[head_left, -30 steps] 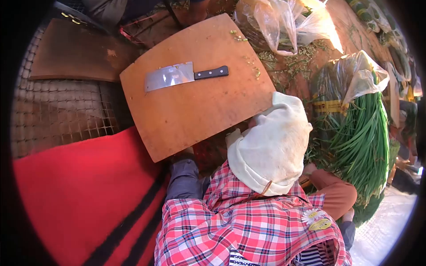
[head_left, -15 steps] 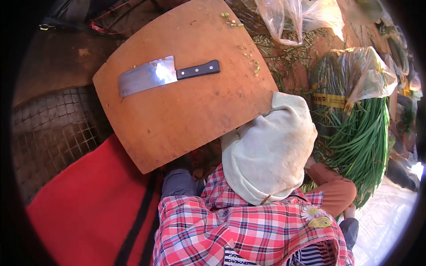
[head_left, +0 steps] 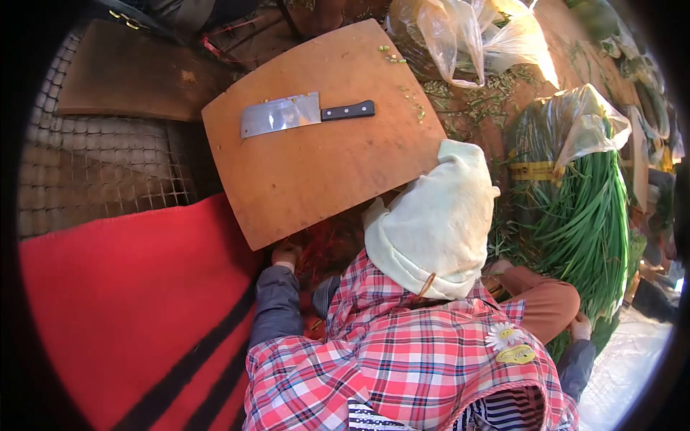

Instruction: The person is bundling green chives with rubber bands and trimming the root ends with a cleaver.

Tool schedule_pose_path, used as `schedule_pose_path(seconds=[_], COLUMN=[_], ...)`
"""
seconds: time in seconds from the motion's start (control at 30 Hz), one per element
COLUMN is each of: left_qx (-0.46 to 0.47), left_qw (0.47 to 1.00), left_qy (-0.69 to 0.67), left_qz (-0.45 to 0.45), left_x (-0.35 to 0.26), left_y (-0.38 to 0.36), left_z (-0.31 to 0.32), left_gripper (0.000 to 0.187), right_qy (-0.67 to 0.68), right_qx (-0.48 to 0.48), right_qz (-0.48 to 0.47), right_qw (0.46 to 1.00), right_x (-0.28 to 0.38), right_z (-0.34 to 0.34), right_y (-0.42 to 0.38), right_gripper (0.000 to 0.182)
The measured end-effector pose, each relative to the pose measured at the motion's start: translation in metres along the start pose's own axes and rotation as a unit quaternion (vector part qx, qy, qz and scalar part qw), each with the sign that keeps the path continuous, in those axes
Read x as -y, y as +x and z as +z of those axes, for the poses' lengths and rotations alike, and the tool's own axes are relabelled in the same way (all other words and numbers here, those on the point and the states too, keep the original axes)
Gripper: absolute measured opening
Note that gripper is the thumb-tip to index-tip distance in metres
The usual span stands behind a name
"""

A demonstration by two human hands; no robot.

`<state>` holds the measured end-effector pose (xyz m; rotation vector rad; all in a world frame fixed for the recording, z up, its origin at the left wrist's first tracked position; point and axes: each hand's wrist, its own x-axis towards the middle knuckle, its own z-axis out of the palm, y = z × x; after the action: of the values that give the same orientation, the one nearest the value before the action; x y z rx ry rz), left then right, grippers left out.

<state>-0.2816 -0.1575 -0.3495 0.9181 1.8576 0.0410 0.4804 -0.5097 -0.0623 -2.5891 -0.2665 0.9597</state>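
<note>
Just below the near left corner of a brown board (head_left: 323, 176) is my left hand (head_left: 286, 254), its fingers mostly hidden. My right hand (head_left: 580, 327) is at the lower ends of a big bunch of green chives (head_left: 586, 223) on my right; its fingers do not show clearly. A cleaver (head_left: 280, 115) lies flat on the board, its black handle pointing right. Over my lap, by the board's near right edge, a whitish cloth (head_left: 435, 223) is draped. Clear plastic (head_left: 586, 126) wraps the upper part of the chives.
Red fabric (head_left: 136, 280) with black stripes spreads on the left. Beyond it are wire mesh (head_left: 108, 169) and a dark plank (head_left: 136, 72). A plastic bag (head_left: 474, 43) lies at the far right of the board among chopped green scraps (head_left: 471, 97). White sheeting (head_left: 632, 359) is at lower right.
My left hand has come into view by the board's near corner. My right hand shows more fully beside the chives. The view has shifted; the cleaver stays lying on the board.
</note>
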Motion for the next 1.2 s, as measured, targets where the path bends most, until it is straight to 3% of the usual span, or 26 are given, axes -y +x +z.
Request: schedule_pose_path(seconds=[0.07,0.13,0.2,0.23,0.3,0.37,0.43,0.47,0.5,0.53,0.57,0.6,0.67,0.7,0.73,0.8,0.87,0.93,0.97,1.0,1.07,1.13,1.2], left_qx=[0.088,0.026,0.077,0.094,0.139,0.134,0.132,0.11,0.056,-0.038,-0.075,-0.149,-0.217,-0.25,-0.245,-0.215,-0.17,-0.159,-0.15,-0.137,-0.111,-0.051,0.013], left_qw=[0.976,0.977,0.852,0.873,0.859,0.863,0.863,0.889,0.939,0.929,0.928,0.877,0.807,0.733,0.703,0.668,0.638,0.625,0.621,0.631,0.651,0.718,0.776], left_qy=[0.169,0.213,0.498,0.476,0.488,0.485,0.488,0.444,0.338,0.349,0.314,0.32,0.241,0.236,0.249,0.263,0.287,0.313,0.326,0.322,0.315,0.268,0.246], left_qz=[-0.104,-0.008,0.143,0.049,-0.073,0.043,-0.002,0.007,-0.037,0.113,0.187,0.326,0.494,0.588,0.619,0.662,0.694,0.697,0.696,0.692,0.682,0.641,0.58], left_x=[-0.047,-0.014,0.031,0.087,0.008,0.127,0.042,0.018,-0.049,-0.051,-0.089,-0.143,-0.226,-0.259,-0.292,-0.337,-0.371,-0.394,-0.403,-0.411,-0.418,-0.409,-0.398], left_y=[-0.018,-0.03,-0.015,0.012,-0.083,-0.046,-0.125,-0.145,-0.186,-0.182,-0.193,-0.217,-0.244,-0.248,-0.257,-0.243,-0.206,-0.17,-0.157,-0.151,-0.14,-0.099,-0.073], left_z=[-0.019,-0.005,0.015,0.032,0.025,0.012,-0.029,-0.047,-0.058,-0.065,-0.071,-0.074,-0.071,-0.071,-0.071,-0.07,-0.065,-0.051,-0.043,-0.036,-0.021,-0.004,0.005], left_gripper=[0.013,0.015,0.025,0.03,0.034,0.033,0.026,0.019,0.014,0.013,0.011,0.01,0.011,0.017,0.02,0.018,0.019,0.02,0.021,0.02,0.019,0.019,0.019], right_qy=[-0.04,-0.021,0.024,0.016,-0.004,-0.023,-0.029,-0.003,0.024,0.032,0.039,0.034,0.047,0.042,0.022,-0.106,-0.057,-0.038,-0.099,-0.153,0.002,0.085,0.118], right_qx=[-0.021,-0.04,-0.044,-0.045,-0.053,-0.036,-0.029,-0.013,0.0,0.033,0.065,0.086,0.192,0.223,0.237,0.263,0.339,0.211,0.248,0.279,0.351,0.421,0.47], right_qz=[-0.027,-0.11,-0.171,-0.187,-0.217,-0.235,-0.263,-0.288,-0.314,-0.335,-0.357,-0.423,-0.526,-0.576,-0.641,-0.641,-0.628,-0.686,-0.601,-0.521,-0.514,-0.379,-0.262], right_qw=[0.999,0.993,0.984,0.981,0.975,0.971,0.964,0.957,0.949,0.941,0.931,0.902,0.827,0.785,0.73,0.713,0.699,0.695,0.754,0.792,0.783,0.82,0.835], right_x=[0.02,0.051,0.089,0.103,0.13,0.16,0.191,0.209,0.232,0.264,0.3,0.331,0.38,0.393,0.408,0.435,0.446,0.452,0.463,0.474,0.46,0.45,0.455], right_z=[-0.009,-0.012,-0.004,0.005,0.015,0.023,0.036,0.045,0.057,0.072,0.091,0.112,0.156,0.184,0.209,0.239,0.281,0.324,0.328,0.332,0.399,0.446,0.45], right_y=[-0.005,-0.017,-0.03,-0.034,-0.046,-0.061,-0.071,-0.072,-0.077,-0.09,-0.109,-0.125,-0.146,-0.148,-0.151,-0.167,-0.154,-0.13,-0.13,-0.136,-0.107,-0.09,-0.087], right_gripper=[0.025,0.023,0.024,0.025,0.026,0.027,0.027,0.026,0.026,0.026,0.025,0.026,0.027,0.025,0.027,0.033,0.046,0.064,0.079,0.082,0.07,0.055,0.041])
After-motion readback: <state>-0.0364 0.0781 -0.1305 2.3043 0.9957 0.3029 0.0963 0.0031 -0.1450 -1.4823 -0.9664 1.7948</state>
